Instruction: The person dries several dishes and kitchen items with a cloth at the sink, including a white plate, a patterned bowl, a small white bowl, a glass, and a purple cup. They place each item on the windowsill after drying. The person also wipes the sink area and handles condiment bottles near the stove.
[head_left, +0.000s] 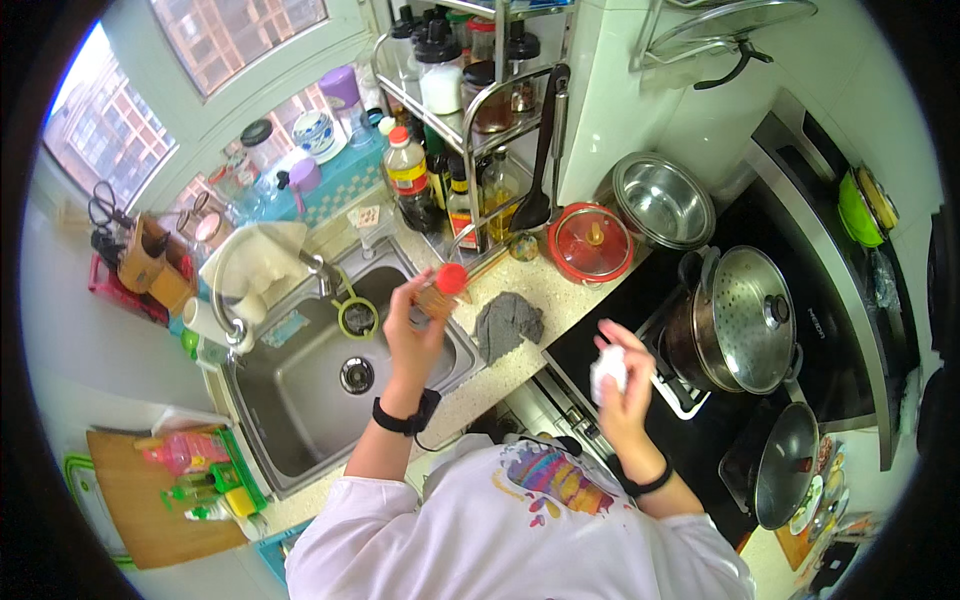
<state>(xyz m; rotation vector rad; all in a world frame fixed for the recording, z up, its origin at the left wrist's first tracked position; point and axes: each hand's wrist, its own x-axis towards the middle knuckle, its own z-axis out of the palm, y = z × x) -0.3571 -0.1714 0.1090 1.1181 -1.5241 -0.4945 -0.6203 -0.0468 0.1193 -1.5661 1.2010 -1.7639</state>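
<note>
My left hand (418, 328) grips a small clear jar (433, 301) with a red lid (451, 279), tilted above the right edge of the sink. Brownish contents show through the jar's side. In my right hand (628, 390) is a crumpled white wad (609, 373), perhaps tissue or cloth, held in front of the stove. Between the two hands a grey cloth (508, 327) lies bunched on the speckled counter (491, 386). The steel sink (300, 409) is to the left, with a green-rimmed strainer (358, 318) near its faucet (324, 276).
A steel rack (480, 142) of bottles and jars stands behind the counter. Beside it are a red lidded pot (591, 244) and a steel pot (664, 201). A lidded steamer pot (750, 319) and a covered pan (786, 465) occupy the stove. A knife block (157, 262) is left of the sink.
</note>
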